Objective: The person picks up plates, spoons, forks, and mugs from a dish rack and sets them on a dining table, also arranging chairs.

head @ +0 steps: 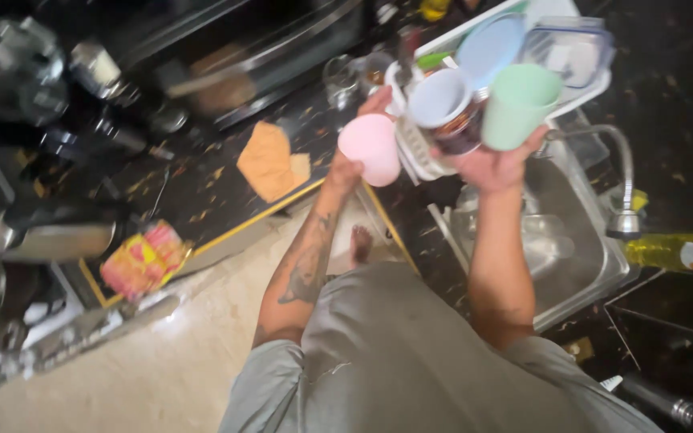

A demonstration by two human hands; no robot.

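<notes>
My left hand (352, 164) grips a pink plastic cup (371, 147), held mouth-down in front of a white dish rack (420, 152). My right hand (492, 163) holds a green cup (517, 104) together with a white mug (443, 108) that has a dark patterned side. Both hands are raised above the dark counter, just left of the steel sink (575, 244). The rack behind them carries a pale blue lid (491, 46) and a clear plastic box (573, 48).
A curved steel tap (619, 172) stands over the sink, with a yellow bottle (675, 252) lying to its right. An orange cloth (270, 160) lies on the dark counter. A glass (338, 80), steel pots (42, 232) and a colourful packet (142, 258) sit to the left.
</notes>
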